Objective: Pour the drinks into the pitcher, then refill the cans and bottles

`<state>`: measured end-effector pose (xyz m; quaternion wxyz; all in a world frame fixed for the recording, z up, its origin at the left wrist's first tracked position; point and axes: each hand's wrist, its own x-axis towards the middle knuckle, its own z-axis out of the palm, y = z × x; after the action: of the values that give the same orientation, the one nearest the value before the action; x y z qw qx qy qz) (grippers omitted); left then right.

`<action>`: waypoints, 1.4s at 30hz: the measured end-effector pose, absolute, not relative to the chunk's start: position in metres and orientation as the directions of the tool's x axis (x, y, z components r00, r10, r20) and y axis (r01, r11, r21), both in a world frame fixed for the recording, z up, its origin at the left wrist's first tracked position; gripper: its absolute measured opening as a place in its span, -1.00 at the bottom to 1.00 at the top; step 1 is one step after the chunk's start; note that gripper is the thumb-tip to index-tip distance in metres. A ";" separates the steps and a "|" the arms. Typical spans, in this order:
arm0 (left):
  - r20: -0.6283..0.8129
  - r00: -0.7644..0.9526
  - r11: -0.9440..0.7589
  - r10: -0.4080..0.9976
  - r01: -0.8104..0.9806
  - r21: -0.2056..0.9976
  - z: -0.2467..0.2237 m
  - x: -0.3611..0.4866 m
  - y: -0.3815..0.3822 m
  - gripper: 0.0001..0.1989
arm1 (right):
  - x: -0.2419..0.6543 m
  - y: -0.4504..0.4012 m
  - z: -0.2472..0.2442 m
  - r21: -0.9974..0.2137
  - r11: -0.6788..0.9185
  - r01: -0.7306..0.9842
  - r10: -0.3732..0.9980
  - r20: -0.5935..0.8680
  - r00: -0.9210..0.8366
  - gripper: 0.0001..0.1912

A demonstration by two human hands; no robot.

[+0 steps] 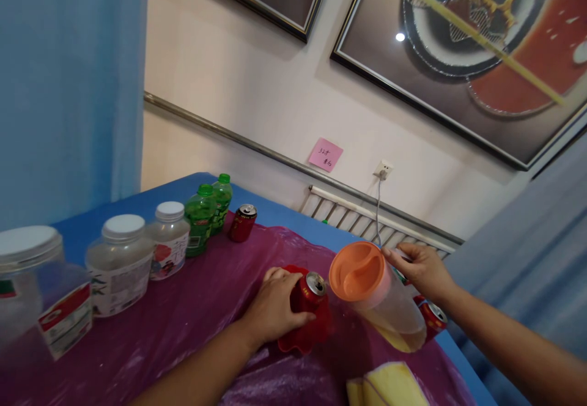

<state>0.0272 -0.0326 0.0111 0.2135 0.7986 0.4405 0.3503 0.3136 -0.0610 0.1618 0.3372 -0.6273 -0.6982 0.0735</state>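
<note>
My left hand [274, 303] wraps round a red drink can [310, 291] with an opened top, fingers and thumb on either side of it. A red, wavy-edged dish [293, 341] shows beneath that can and hand. With my right hand [420, 269] I grip a clear pitcher [398, 311] with an orange lid [358, 271], at its upper right side. The pitcher is tilted and a yellowish liquid lies in its lower part. My right fingers partly hide the handle. Behind the pitcher is another red can [432, 319], partly covered.
A purple plastic sheet [202, 326] covers the blue table [279, 228]. Along the left stand white-lidded clear jars [120, 265], green bottles [200, 219] and a red can [243, 224]. A folded yellow cloth [389, 386] lies at the front. A radiator [339, 211] is behind.
</note>
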 end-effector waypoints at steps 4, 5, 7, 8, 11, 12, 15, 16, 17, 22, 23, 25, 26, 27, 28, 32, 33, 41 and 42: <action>0.362 0.361 -0.511 0.859 0.563 0.650 0.011 0.027 -0.032 -0.36 | 0.314 -0.061 0.161 -0.530 0.202 0.824 0.928 0.373 0.012 -0.41; 0.361 0.362 -0.510 0.859 0.564 0.649 0.011 0.027 -0.032 -0.36 | 0.314 -0.061 0.161 -0.527 0.204 0.825 0.927 0.375 0.010 -0.41; 0.362 0.365 -0.513 0.858 0.564 0.647 0.011 0.027 -0.032 -0.36 | 0.314 -0.061 0.161 -0.521 0.210 0.827 0.923 0.384 0.008 -0.41; 0.364 0.364 -0.513 0.858 0.565 0.646 0.011 0.027 -0.033 -0.35 | 0.314 -0.061 0.161 -0.520 0.212 0.827 0.921 0.388 0.008 -0.41; 0.365 0.364 -0.515 0.857 0.565 0.645 0.011 0.027 -0.033 -0.36 | 0.313 -0.061 0.161 -0.524 0.212 0.825 0.920 0.391 0.012 -0.41; 0.364 0.366 -0.516 0.856 0.564 0.645 0.012 0.027 -0.033 -0.37 | 0.312 -0.061 0.161 -0.529 0.211 0.822 0.921 0.390 0.015 -0.42; 0.359 0.371 -0.514 0.857 0.561 0.649 0.013 0.027 -0.033 -0.37 | 0.309 -0.062 0.162 -0.549 0.209 0.810 0.924 0.382 0.021 -0.42; 0.356 0.371 -0.512 0.858 0.561 0.650 0.013 0.027 -0.034 -0.36 | 0.308 -0.063 0.162 -0.554 0.209 0.806 0.924 0.382 0.023 -0.42; 0.353 0.371 -0.510 0.859 0.562 0.651 0.013 0.027 -0.034 -0.35 | 0.308 -0.063 0.162 -0.557 0.209 0.804 0.924 0.383 0.025 -0.42; 0.346 0.377 -0.509 0.859 0.562 0.652 0.014 0.027 -0.034 -0.36 | 0.306 -0.064 0.163 -0.557 0.214 0.803 0.922 0.387 0.023 -0.42; 0.347 0.377 -0.509 0.859 0.560 0.653 0.014 0.027 -0.034 -0.36 | 0.306 -0.064 0.164 -0.558 0.212 0.803 0.923 0.385 0.024 -0.42; 0.346 0.378 -0.509 0.859 0.555 0.657 0.014 0.027 -0.033 -0.36 | 0.307 -0.063 0.164 -0.558 0.206 0.804 0.924 0.380 0.027 -0.43; 0.345 0.378 -0.509 0.859 0.553 0.660 0.014 0.027 -0.033 -0.35 | 0.307 -0.063 0.165 -0.557 0.204 0.805 0.925 0.379 0.028 -0.43; 0.344 0.378 -0.507 0.860 0.552 0.661 0.014 0.027 -0.033 -0.35 | 0.307 -0.063 0.165 -0.556 0.203 0.806 0.926 0.377 0.027 -0.43; 0.343 0.376 -0.506 0.861 0.554 0.662 0.014 0.027 -0.033 -0.36 | 0.308 -0.063 0.165 -0.555 0.204 0.806 0.926 0.377 0.025 -0.43; 0.349 0.370 -0.507 0.861 0.558 0.657 0.013 0.027 -0.033 -0.37 | 0.307 -0.062 0.165 -0.562 0.203 0.802 0.928 0.371 0.025 -0.43; 0.352 0.370 -0.508 0.860 0.556 0.657 0.013 0.027 -0.033 -0.37 | 0.307 -0.061 0.165 -0.564 0.204 0.800 0.928 0.372 0.027 -0.42; 0.359 0.370 -0.513 0.857 0.554 0.655 0.012 0.028 -0.032 -0.37 | 0.310 -0.061 0.164 -0.581 0.199 0.789 0.929 0.368 0.037 -0.42; 0.358 0.370 -0.513 0.857 0.556 0.654 0.012 0.028 -0.032 -0.37 | 0.310 -0.062 0.164 -0.582 0.199 0.788 0.930 0.366 0.035 -0.42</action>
<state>0.0278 -0.0325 0.0117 0.2182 0.7985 0.4426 0.3448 0.3098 -0.0615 0.1641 0.3563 -0.6248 -0.6876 0.0993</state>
